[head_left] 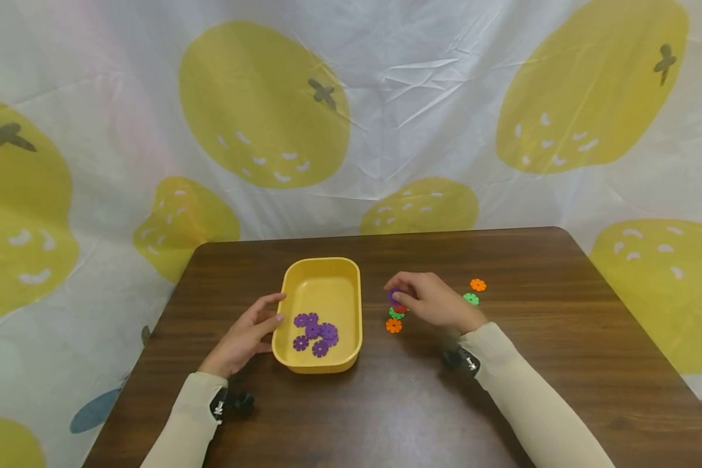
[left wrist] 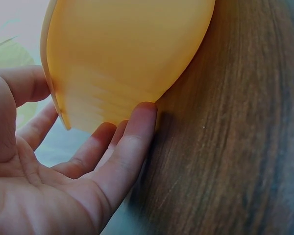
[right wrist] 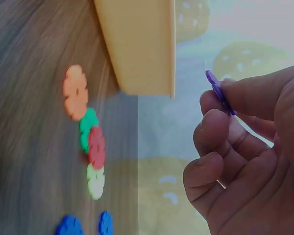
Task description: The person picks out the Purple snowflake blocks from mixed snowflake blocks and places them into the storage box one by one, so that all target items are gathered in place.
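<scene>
My left hand [head_left: 242, 335] holds the near-left side of a yellow plastic tub [head_left: 322, 365]. In the left wrist view its thumb is at the rim and the other fingertips lie against the outer wall [left wrist: 122, 58]. Several purple notched discs [head_left: 320, 348] lie inside the tub. To the right of the tub, my right hand [head_left: 429, 300] pinches one purple notched disc [right wrist: 216, 90] between thumb and index finger, above the table. Below that hand lie an orange disc [head_left: 394, 325], a green disc [head_left: 396, 313] and a red disc [head_left: 401, 309], partly overlapping.
Another green disc [head_left: 470, 299] and orange disc [head_left: 478, 285] lie on the brown wooden table [head_left: 433, 416] beyond the right wrist. Blue discs [right wrist: 69, 228] show in the right wrist view. A curtain with lemon prints [head_left: 351, 130] hangs behind the table.
</scene>
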The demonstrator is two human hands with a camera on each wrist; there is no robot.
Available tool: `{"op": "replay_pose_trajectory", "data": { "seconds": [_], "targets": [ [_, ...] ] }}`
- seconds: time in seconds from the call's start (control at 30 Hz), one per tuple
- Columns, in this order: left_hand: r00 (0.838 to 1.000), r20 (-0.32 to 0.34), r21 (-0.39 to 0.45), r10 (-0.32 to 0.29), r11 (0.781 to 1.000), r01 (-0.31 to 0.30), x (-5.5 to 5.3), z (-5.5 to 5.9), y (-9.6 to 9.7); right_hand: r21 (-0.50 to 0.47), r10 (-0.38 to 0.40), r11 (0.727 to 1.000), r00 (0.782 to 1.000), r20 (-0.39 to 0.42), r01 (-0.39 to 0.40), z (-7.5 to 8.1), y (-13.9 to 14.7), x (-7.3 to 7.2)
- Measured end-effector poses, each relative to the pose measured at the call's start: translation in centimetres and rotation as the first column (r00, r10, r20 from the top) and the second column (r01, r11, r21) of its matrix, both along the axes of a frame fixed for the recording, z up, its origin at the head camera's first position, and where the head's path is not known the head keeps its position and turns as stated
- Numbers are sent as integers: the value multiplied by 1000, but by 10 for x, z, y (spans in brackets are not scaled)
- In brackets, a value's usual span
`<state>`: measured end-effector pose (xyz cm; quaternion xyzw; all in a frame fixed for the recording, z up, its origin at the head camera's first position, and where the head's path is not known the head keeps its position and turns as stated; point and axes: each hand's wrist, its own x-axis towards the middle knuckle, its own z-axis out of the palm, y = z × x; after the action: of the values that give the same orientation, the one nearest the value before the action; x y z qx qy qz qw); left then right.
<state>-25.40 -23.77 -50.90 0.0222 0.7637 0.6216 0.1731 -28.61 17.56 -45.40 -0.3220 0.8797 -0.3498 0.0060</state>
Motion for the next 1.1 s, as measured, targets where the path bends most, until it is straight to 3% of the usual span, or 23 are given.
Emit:
{"op": "replay_pose_trajectory", "data": {
  "seconds": [0.4, 0.73, 1.1],
  "targets": [
    [1000, -7, 9, -6, 1000, 7, 1, 3, 1, -62, 27, 998, 999, -16, -28, 4, -29, -9],
    [1000, 1, 8, 0, 1000, 0, 1, 2, 2, -95, 101, 990, 995, -6, -101, 5, -59, -21],
    [1000, 2, -7, 6, 1000, -6, 2, 3, 1, -13, 169, 985, 983, -68, -171, 0, -100, -38]
  ]
}}
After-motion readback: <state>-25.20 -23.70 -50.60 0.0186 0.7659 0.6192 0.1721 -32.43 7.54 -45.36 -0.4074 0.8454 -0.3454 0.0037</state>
